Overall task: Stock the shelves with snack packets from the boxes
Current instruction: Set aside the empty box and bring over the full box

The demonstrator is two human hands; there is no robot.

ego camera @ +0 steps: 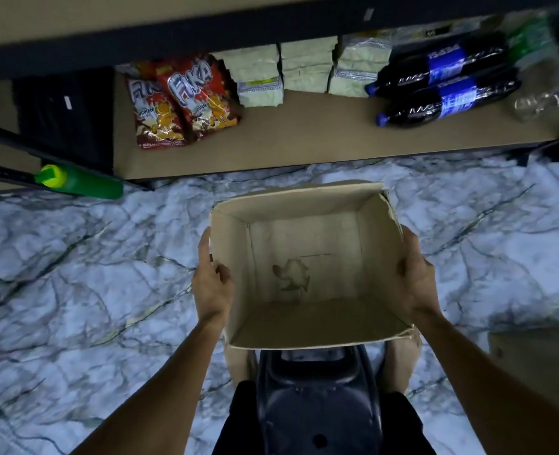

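- "FIKA" stands in big white letters on both red snack packets at the left end of the shelf.
- Below it you can make out part of "chocolate" in small print.
- The blue labels on the dark bottles near the shelf's right end show you "PEPSI", upside down.
- The printed bands on the pale packets at the back edge are too small for you to read.

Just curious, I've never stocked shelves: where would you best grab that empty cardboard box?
By its two opposite side walls, one hand from each side, as the left hand and right hand do on the cardboard box now. The top is open, so thumbs can hook over the rim. Avoid the far right corner, where the edge looks torn.
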